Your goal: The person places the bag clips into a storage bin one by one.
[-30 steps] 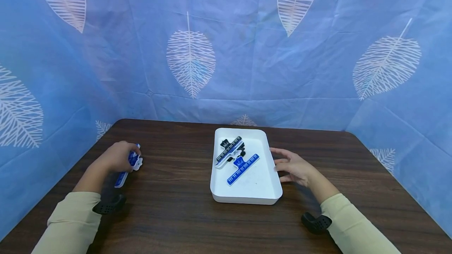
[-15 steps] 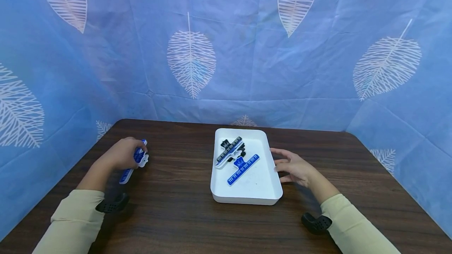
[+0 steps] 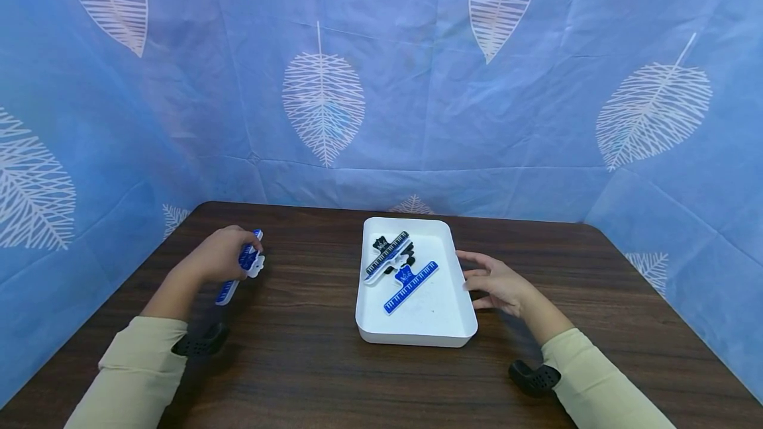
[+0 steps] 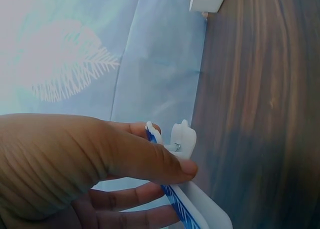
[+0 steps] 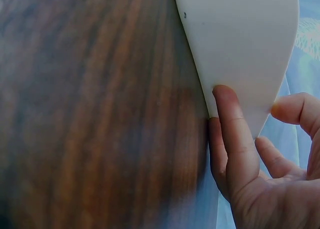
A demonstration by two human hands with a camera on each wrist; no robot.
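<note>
My left hand (image 3: 223, 257) pinches a blue-and-white clip (image 3: 227, 292) with a piano-key pattern, above the left part of the table. In the left wrist view the thumb presses one side of this clip (image 4: 207, 209), with fingers behind it; its spring shows between the two halves. On the other side, my right hand (image 3: 501, 286) touches the right wall of a white tray (image 3: 444, 320) with spread fingers. The right wrist view shows fingertips against the tray's wall (image 5: 240, 49). Inside the tray lie a blue piano-key clip (image 3: 411, 288) and a black-and-white one (image 3: 386, 258), overlapping further black parts.
The dark wood table (image 3: 310, 363) carries the tray right of its middle. Blue cloth (image 3: 405, 98) with white leaf prints hangs behind the table and along both sides. Each wrist wears a black device, such as the left one (image 3: 201, 341).
My left hand has moved right and slightly away from me, carrying the clip. The right hand and the tray have stayed in place.
</note>
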